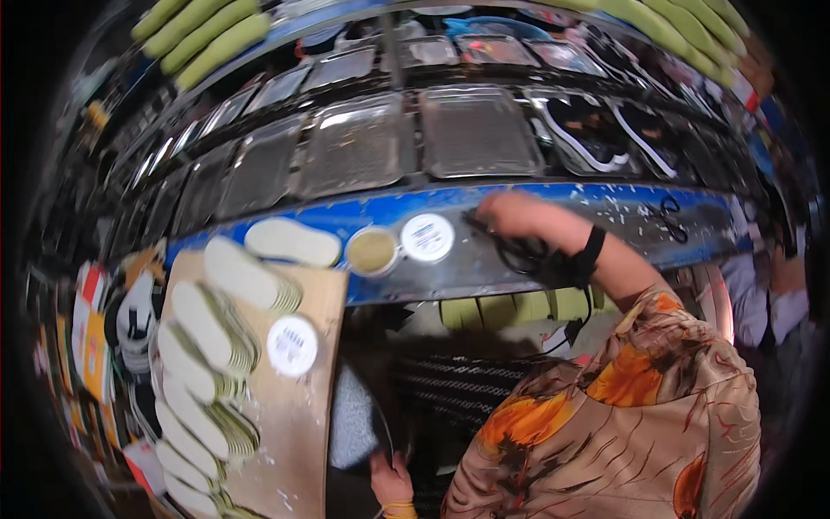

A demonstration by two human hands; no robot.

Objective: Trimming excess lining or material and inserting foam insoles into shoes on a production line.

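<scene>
My right hand [514, 214] reaches over the blue-edged metal bench, smeared by motion. Its fingers are beside a small dark item, and black loops [521, 255] lie under the wrist; whether it holds anything is unclear. Low in the picture, my left hand [391, 481] is closed next to a grey speckled piece [353, 419] with a dark edge; what it grips does not show clearly. On the bench, left of my right hand, are a white labelled round lid [428, 238] and an open tub [373, 252] of yellowish paste. A single pale insole [294, 242] lies beside the tub.
Several stacks of pale insoles [203, 324] and another white lid [292, 345] rest on a wooden board [290, 432] at left. Black-handled scissors [670, 218] lie at the bench's right. Behind stand racks of clear trays [480, 130], some with black shoes [588, 130].
</scene>
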